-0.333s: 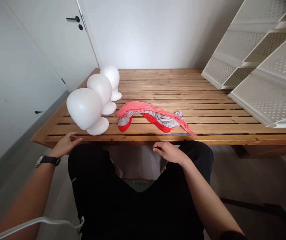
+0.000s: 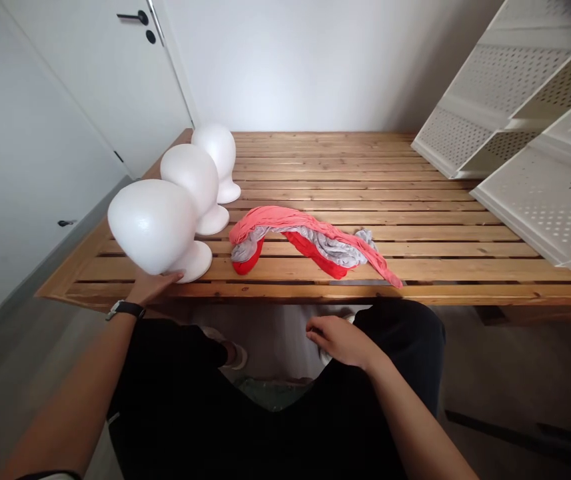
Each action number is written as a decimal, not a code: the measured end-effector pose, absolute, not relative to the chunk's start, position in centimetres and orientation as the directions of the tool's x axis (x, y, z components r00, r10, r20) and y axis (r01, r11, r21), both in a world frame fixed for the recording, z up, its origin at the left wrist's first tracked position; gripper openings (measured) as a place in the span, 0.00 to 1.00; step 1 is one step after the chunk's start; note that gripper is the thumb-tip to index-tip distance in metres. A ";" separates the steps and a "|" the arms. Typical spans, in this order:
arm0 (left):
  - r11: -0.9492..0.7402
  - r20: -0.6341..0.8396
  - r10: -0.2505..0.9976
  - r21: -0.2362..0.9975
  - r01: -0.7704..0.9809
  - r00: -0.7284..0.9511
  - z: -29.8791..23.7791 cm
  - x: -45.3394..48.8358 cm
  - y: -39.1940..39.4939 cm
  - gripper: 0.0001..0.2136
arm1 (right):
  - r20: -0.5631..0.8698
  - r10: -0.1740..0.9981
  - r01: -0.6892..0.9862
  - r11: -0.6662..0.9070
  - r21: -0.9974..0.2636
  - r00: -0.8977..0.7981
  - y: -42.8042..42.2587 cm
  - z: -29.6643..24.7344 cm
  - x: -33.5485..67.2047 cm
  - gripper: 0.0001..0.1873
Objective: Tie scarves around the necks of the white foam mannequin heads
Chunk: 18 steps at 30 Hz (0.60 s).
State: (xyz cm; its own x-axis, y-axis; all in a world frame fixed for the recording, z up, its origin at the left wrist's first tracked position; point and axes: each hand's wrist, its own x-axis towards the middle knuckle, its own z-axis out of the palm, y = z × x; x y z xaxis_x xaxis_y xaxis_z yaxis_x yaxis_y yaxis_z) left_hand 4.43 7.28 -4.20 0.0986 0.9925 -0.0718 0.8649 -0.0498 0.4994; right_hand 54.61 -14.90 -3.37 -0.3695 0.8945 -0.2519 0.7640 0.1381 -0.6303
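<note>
Three white mannequin heads stand in a row on the left of the slatted wooden table: the nearest head, a middle head and a far head. My left hand is at the neck and round base of the nearest one, thumb touching the base. Its other fingers are hidden, so their grip cannot be seen. Over my lap, below the table edge, hovers my right hand, loosely curled with a gap at the thumb and nothing visible in it. A crumpled bundle of coral, grey and red cloth lies in front.
White perforated racks stand on the right of the wooden table. Behind the table is a white wall, and at the left a door with a black handle. My knees are close under the table's front edge.
My left hand has moved right and inward from the table edge to the nearest head's base. The view has shifted slightly. My right hand keeps much the same pose, and the cloth bundle lies as before.
</note>
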 end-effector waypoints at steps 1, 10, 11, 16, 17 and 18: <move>0.023 -0.075 0.997 0.567 0.823 0.024 -4.6 4.8 7.3 0.39 | -0.267 0.889 0.784 0.148 -0.603 -0.373 -14.7 -3.5 54.4 0.14; 0.182 -0.043 0.974 0.726 0.663 -0.221 -4.8 7.7 7.1 0.35 | -0.377 0.833 0.875 0.233 -0.425 -0.405 -12.8 -3.7 53.5 0.16; 0.171 -0.029 0.975 0.733 0.659 -0.221 -4.5 7.8 6.6 0.35 | -0.375 0.831 0.875 0.243 -0.419 -0.411 -12.8 -3.7 53.5 0.15; 0.208 -0.015 0.961 0.699 0.684 -0.277 -2.6 10.0 2.0 0.39 | -0.376 0.828 0.884 0.273 -0.379 -0.417 -13.1 -4.1 53.8 0.14; 0.201 -0.001 0.960 0.694 0.691 -0.279 -2.4 11.0 0.9 0.39 | -0.377 0.827 0.886 0.277 -0.371 -0.416 -13.2 -4.2 53.9 0.14; 0.180 0.015 0.965 0.690 0.701 -0.262 -2.3 12.3 0.0 0.39 | -0.377 0.825 0.885 0.282 -0.369 -0.420 -13.2 -4.2 53.9 0.14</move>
State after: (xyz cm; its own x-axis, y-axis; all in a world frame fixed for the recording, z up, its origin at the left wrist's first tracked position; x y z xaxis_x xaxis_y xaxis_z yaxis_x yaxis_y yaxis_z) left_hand 12.35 0.04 -2.33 -0.2620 0.9650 0.0146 0.7008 0.1798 0.6904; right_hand 53.91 -13.22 -4.23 -0.4203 0.8254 -0.3768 0.8854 0.2822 -0.3694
